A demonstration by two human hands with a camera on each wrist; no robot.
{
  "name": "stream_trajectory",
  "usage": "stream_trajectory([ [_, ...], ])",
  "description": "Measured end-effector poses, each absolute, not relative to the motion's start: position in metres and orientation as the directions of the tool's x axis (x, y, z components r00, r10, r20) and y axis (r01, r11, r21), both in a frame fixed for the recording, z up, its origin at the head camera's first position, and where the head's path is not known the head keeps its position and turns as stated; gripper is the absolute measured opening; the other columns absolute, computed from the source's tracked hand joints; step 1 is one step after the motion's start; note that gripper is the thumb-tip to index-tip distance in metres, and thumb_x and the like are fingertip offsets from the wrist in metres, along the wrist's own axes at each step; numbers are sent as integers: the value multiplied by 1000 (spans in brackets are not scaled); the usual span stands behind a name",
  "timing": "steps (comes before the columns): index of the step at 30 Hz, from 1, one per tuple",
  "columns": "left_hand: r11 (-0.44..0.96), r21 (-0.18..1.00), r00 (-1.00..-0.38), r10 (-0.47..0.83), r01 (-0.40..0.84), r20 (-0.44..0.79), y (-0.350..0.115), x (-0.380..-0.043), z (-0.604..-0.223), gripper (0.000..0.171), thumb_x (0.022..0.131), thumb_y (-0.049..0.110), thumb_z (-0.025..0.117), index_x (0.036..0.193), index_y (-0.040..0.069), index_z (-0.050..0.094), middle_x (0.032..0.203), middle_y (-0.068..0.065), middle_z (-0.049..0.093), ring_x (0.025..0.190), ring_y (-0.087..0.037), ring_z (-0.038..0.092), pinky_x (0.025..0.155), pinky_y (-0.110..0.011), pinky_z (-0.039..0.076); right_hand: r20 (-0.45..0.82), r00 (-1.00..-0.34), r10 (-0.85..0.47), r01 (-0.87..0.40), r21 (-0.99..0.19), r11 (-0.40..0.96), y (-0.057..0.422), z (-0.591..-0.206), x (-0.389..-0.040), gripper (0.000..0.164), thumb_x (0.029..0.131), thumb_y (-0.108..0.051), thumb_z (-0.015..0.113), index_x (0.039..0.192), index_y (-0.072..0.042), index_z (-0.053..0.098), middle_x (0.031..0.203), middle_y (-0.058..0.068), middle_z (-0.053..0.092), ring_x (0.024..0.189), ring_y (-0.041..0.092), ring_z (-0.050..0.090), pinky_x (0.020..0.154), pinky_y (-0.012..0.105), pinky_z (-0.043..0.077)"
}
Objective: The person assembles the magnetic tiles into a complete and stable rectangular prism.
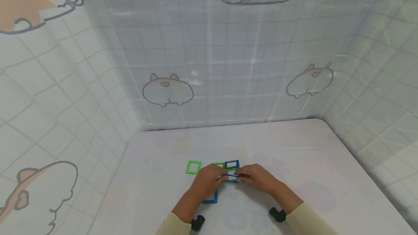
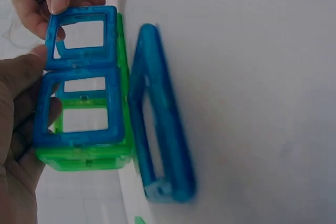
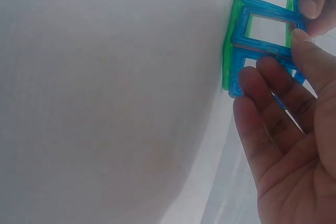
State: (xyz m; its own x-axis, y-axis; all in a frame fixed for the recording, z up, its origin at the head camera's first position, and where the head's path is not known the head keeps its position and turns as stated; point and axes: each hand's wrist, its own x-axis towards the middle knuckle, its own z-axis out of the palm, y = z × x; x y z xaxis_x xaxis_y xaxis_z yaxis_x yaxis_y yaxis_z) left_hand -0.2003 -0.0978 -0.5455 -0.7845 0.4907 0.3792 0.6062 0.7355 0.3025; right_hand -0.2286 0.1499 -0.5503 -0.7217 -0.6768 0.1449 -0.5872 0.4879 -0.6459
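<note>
Between both hands stands a small structure of square magnetic tiles, with blue tiles (image 2: 79, 142) side by side facing me and green tiles (image 2: 84, 163) along its base. My left hand (image 1: 207, 180) pinches a blue tile at its edge; in the left wrist view a fingertip shows through the tile's opening. From the other side, my right hand (image 1: 260, 179) pinches the neighbouring blue tile (image 3: 262, 48) between thumb and fingers. The right wrist view shows its other fingers (image 3: 252, 129) spread in front of a further blue tile.
A loose green square tile (image 1: 193, 161) lies left of the structure. Another blue tile (image 1: 210, 201) lies nearer me, partly covered by the left hand and forearm. The pale table (image 1: 294, 148) is bounded by patterned curtains (image 1: 228, 46) at the back and sides.
</note>
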Motion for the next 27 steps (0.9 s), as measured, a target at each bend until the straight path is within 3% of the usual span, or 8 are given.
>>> stream_trajectory([
  [5,763,305,-818,488,569,306,-92,-203,-543,16,92,31,72,105,24,77,101,14,72,101,-4,65,90,-24,55,154,-716,-680,-597,-639,484,150,-552,-230,22,92,-22,71,114,-16,74,106,-9,74,88,-3,64,75,20,57],
  [17,733,313,-791,504,604,346,-93,-207,-547,13,90,29,74,101,23,78,97,14,72,95,-1,65,86,-20,56,163,-700,-696,-649,-553,523,150,-547,-233,19,91,-23,72,109,-15,75,99,-10,74,82,-6,62,71,18,56],
  [27,687,390,-789,512,613,339,-98,-208,-550,10,89,24,76,99,24,79,96,16,71,95,0,64,86,-19,55,147,-712,-687,-651,-506,566,148,-545,-232,20,91,-23,73,109,-15,76,101,-9,75,84,-6,63,73,18,56],
])
